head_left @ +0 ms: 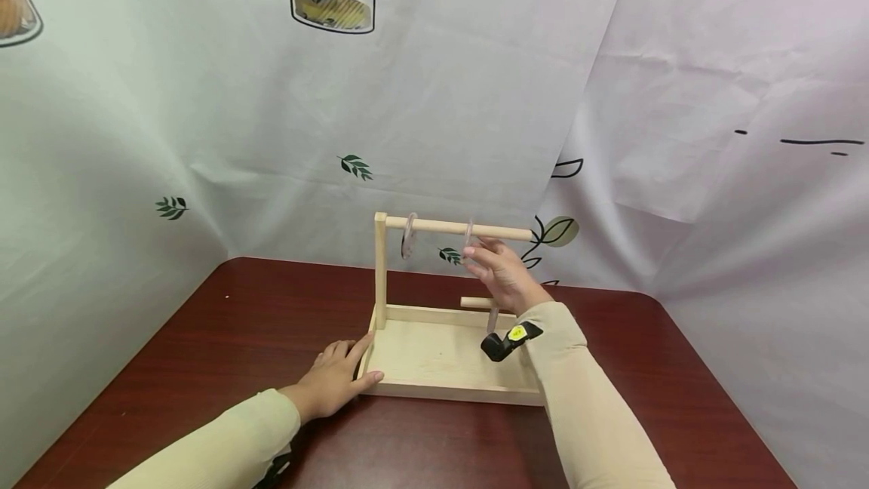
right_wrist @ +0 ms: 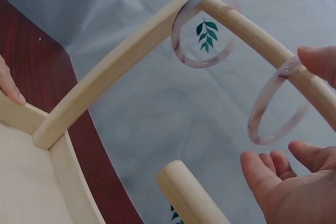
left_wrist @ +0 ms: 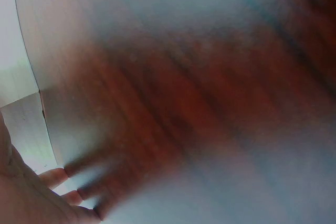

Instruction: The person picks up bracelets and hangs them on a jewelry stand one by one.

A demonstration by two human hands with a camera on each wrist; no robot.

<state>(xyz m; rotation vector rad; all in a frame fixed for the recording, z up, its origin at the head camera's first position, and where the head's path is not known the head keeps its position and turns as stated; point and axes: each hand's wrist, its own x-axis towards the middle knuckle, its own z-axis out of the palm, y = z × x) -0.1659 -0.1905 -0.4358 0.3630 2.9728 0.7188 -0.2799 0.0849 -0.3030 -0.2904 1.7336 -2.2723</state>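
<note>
A pale wooden stand has a tray base [head_left: 434, 361], a post [head_left: 381, 270] and an upper rod [head_left: 434, 226]. On this rod hang two translucent, pinkish bangles, one [right_wrist: 177, 48] near the post and another [right_wrist: 254, 116] farther out. My right hand [head_left: 504, 276] is at the outer bangle, thumb tip overlapping its top in the right wrist view and the other fingers spread loosely below. My left hand [head_left: 329, 382] rests on the tray's left edge, fingers extended. A further bangle [head_left: 492, 319] hangs at the shorter lower rod [head_left: 477, 302], partly behind the right wrist.
The stand is on a dark red wooden table [head_left: 271, 308] with rounded far corners. Behind it hangs a white cloth [head_left: 448, 96] printed with leaves and jars. The right sleeve [head_left: 597, 413] crosses the tray's right end and hides part of it.
</note>
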